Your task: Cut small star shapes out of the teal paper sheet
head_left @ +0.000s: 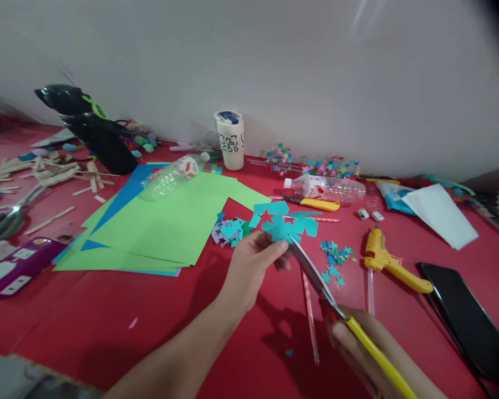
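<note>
Scissors (316, 277) at teal paper (283, 227) — mid-cut

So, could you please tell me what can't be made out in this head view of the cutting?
- Right hand: cut off by the bottom edge; its grip on the scissors is partly hidden.
- Teal paper: the cut shape is hidden by the left hand.
- White cup: its print is too small to read.
- Far right edge: blurred.

Green paper sheets (170, 221) on red table (87, 321), clear bottle (172, 174) lying on their far edge, white cup (230, 138) behind them by the wall, yellow glue gun (388, 260) well right of them, black phone (461, 318) beyond the gun.
</note>
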### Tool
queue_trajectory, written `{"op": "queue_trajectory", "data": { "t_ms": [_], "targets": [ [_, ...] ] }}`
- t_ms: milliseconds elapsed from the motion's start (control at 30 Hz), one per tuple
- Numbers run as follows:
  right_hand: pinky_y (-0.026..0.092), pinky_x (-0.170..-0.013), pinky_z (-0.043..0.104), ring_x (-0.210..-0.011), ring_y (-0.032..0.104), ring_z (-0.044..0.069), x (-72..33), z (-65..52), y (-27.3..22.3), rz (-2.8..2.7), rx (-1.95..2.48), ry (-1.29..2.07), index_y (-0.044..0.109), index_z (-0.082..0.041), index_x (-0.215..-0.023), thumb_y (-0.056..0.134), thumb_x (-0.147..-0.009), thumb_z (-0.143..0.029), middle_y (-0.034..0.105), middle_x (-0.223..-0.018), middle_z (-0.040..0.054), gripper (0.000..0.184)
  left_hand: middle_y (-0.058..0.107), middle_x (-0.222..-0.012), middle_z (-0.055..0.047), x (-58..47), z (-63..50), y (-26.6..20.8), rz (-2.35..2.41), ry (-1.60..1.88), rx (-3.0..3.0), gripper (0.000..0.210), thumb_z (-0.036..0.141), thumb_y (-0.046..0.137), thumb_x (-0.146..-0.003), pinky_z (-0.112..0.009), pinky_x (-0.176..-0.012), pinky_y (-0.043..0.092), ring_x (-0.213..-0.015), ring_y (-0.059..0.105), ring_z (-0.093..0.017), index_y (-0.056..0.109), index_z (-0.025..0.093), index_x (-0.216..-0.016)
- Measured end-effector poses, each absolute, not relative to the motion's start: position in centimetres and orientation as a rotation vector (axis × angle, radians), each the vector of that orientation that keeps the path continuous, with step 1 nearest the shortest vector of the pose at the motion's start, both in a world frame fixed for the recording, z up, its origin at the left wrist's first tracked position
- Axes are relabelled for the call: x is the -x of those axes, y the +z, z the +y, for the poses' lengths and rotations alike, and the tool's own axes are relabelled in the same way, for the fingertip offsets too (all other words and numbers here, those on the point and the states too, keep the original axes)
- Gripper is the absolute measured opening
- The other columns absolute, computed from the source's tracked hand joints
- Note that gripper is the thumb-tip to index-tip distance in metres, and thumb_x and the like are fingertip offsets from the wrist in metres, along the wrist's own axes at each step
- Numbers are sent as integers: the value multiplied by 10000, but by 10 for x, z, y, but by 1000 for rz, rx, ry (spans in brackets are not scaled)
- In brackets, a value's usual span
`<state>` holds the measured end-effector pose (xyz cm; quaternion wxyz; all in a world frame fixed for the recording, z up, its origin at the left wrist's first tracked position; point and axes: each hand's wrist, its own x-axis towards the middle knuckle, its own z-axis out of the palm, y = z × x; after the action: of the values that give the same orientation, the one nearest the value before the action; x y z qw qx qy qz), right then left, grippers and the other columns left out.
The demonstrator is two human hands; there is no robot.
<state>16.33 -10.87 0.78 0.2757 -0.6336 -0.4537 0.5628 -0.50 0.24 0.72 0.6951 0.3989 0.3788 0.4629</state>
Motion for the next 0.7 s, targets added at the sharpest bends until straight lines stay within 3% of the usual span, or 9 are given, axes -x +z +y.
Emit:
{"op": "queue_trajectory", "data": {
  "t_ms": [167,433,700],
  "targets": [
    [307,-360,198,-458,382,110,-167,-109,6,-1257,1709,1419,488,-212,-599,509,-676,-762,423,-538,-36,556,587,-589,-5,7,5,8,858,1007,-926,148,247,646,-737,-205,-505,398,-486,530,-88,561,142,-677],
    [249,-367,198,-459,325,94,-169,-108,5,-1278,1722,1382,471,-203,-572,547,-661,-749,345,-522,-56,558,585,-594,-14,13,11,10,890,954,-1034,154,253,653,-718,-188,-478,400,-468,515,-80,579,127,-673],
    [296,-376,200,-479,367,107,-168,-112,4,-1274,1791,1348,527,-192,-598,557,-661,-741,398,-542,-36,554,581,-576,-17,13,10,11,905,950,-1047,145,245,657,-715,-172,-475,403,-467,506,-74,590,117,-696]
  ]
}}
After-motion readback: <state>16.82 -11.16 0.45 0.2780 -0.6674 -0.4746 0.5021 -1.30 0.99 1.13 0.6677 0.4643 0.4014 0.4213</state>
